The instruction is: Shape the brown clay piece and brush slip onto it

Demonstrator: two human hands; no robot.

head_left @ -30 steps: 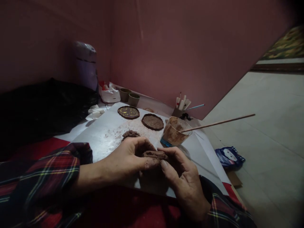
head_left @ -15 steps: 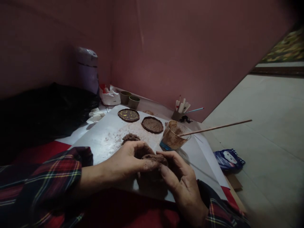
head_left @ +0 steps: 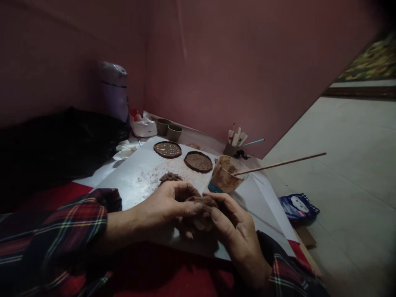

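Note:
A lump of brown clay [head_left: 202, 202] sits between my two hands, above the near edge of the white sheet [head_left: 133, 185]. My left hand [head_left: 173, 202] wraps its left side, the thumb lying across it. From the right, my right hand [head_left: 232, 227] grips it with thumb and bent fingers. Its underside is in shadow and partly hidden. Just beyond my left fingers lies another clump of brown clay [head_left: 170, 177]. Farther back are two flat round brown pieces with raised rims: a plain one [head_left: 198, 161] and one with yellow specks [head_left: 167, 149].
A clay-smeared clear cup [head_left: 224, 177] with a long thin stick [head_left: 284, 163] stands right of the plain round piece. Behind are two small dark pots [head_left: 175, 133] and a holder with pens [head_left: 236, 140]. A black bag [head_left: 62, 144] lies left; a blue packet [head_left: 298, 208] lies right.
The clay lump has been turned slightly and raised a little, so more of its lower side shows. Both hands have moved up slightly and keep their hold.

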